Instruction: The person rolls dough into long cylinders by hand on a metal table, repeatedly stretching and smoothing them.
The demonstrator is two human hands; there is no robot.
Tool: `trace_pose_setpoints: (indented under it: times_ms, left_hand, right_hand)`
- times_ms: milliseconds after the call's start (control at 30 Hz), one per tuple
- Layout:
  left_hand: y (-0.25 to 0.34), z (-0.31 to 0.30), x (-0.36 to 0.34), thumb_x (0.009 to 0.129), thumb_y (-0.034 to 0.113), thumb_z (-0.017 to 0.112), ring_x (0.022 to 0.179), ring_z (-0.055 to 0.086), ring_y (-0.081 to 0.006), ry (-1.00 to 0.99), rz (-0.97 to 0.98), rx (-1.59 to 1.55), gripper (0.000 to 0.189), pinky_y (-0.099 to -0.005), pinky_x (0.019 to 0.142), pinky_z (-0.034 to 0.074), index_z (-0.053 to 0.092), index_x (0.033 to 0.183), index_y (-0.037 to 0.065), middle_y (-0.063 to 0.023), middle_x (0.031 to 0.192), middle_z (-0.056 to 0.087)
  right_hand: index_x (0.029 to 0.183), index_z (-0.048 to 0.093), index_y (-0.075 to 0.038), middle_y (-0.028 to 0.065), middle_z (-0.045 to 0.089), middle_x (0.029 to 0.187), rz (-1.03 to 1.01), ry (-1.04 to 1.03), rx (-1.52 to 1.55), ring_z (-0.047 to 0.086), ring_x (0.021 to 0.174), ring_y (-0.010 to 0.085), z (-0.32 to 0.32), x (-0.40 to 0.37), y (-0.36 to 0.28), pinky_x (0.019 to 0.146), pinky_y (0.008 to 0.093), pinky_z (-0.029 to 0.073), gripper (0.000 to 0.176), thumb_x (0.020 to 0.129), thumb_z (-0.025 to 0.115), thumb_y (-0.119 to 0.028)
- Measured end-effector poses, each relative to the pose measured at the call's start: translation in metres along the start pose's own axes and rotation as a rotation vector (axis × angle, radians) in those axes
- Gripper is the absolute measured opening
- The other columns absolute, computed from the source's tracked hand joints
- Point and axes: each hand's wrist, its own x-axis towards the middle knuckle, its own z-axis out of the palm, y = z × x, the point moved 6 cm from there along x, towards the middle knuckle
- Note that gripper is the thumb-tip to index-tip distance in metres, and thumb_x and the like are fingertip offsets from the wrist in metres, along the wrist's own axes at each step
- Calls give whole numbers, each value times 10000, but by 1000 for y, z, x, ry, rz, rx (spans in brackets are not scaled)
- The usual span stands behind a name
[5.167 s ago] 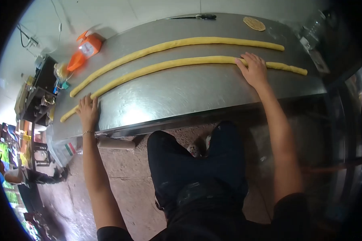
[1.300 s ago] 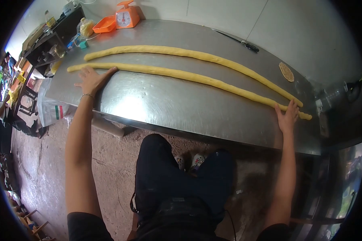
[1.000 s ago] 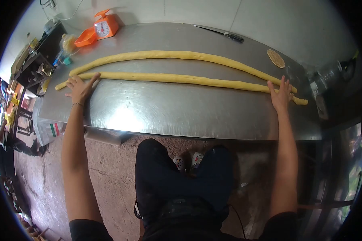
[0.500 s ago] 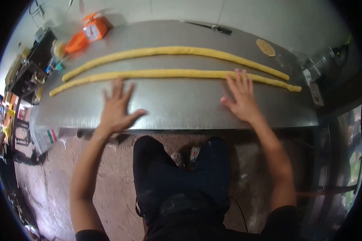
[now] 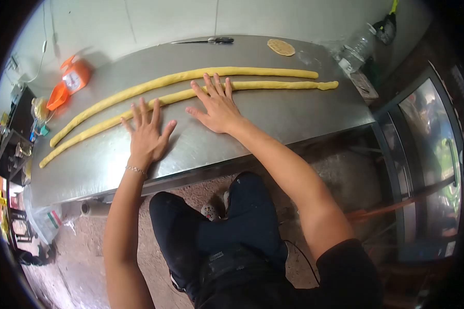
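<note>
Two long yellow dough ropes lie side by side across the steel table (image 5: 273, 116). The nearer dough rope (image 5: 273, 85) has a knobbly right end; the farther dough rope (image 5: 139, 88) runs behind it. My left hand (image 5: 148, 135) is open, its spread fingertips over the nearer rope left of its middle. Farther right, my right hand (image 5: 216, 108) is open too, palm down, with its fingers lying across the same rope and the fingertips reaching toward the farther one. Neither hand grips anything.
A knife (image 5: 211, 40) lies along the table's back edge, near a flat round piece of dough (image 5: 281, 47). An orange scale (image 5: 76, 75) and an orange tray (image 5: 58, 97) stand at the left end. A clear plastic bottle (image 5: 355, 49) is at the back right corner.
My view has turned to the right, so the table now slants. My right hand has moved left along the nearer rope, closer to my left hand. Both hands stay open.
</note>
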Motion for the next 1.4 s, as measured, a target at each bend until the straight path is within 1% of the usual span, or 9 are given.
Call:
trace_pose_setpoints:
  times_ms: [133,333,433,633,800,900,1000,1300,1400]
  left_hand:
    - [-4,2,-4,1063,714,396,1667,5,-444,35,3,44,885,-734,1265,-46,230,1739,169,-199,1811,94]
    - [1,2,1,1061,671,453,1669,3,-437,-25,8,-3,874,-680,1297,-12,229,1738,166,-200,1810,95]
    - [2,0,0,1061,660,459,1673,-5,-419,-35,20,18,864,-655,1308,-3,221,1743,185,-179,1816,93]
    - [2,0,1,1051,684,454,1680,-3,-389,-14,35,25,865,-654,1309,2,219,1748,228,-135,1825,94]
    - [5,-2,4,1000,684,522,1657,30,-491,-58,27,-20,971,-686,1284,-26,260,1726,95,-276,1786,130]
    - [5,-11,3,996,747,478,1639,38,-539,-52,26,-96,1017,-713,1271,-19,273,1709,52,-335,1760,139]
    - [4,-5,2,989,787,448,1641,11,-531,-51,13,-51,1045,-733,1263,-28,244,1720,69,-335,1759,132]
    - [3,-5,-5,1005,796,421,1645,75,-505,1,-1,-36,990,-725,1277,57,281,1720,126,-290,1762,188]
    - [2,-5,-5,1017,791,401,1644,89,-502,27,-1,-46,968,-720,1280,64,299,1714,127,-288,1759,202]
  right_hand:
    - [1656,441,-159,276,271,1742,-71,65,-141,175,1629,494,-39,-42,53,1298,686,57,825,1029,525,-688]
    - [1713,329,-200,270,205,1769,415,97,-286,125,1644,488,-124,-153,277,1301,649,56,840,1039,559,-646]
    - [1722,310,-229,233,169,1791,542,45,-305,72,1665,443,-151,-183,336,1310,630,33,837,1045,535,-666]
    - [1725,303,-266,156,143,1815,414,-128,-290,17,1683,372,-134,-154,368,1320,598,-2,801,1061,503,-667]
    - [1705,358,-265,183,254,1782,228,75,-358,208,1651,399,-124,-114,410,1309,619,125,708,1087,523,-567]
    - [1717,334,-268,180,271,1777,126,163,-274,203,1657,375,-114,-90,438,1320,549,142,684,1114,478,-558]
    - [1746,218,-301,120,134,1822,224,101,-368,85,1684,322,-108,-93,451,1334,557,75,689,1139,302,-618]
    - [1739,242,-306,106,141,1822,399,-8,-546,103,1682,316,-94,-123,490,1317,618,54,701,1135,227,-663]
    - [1734,266,-295,114,162,1817,494,3,-381,124,1677,333,-99,-139,478,1310,634,72,714,1130,230,-674]
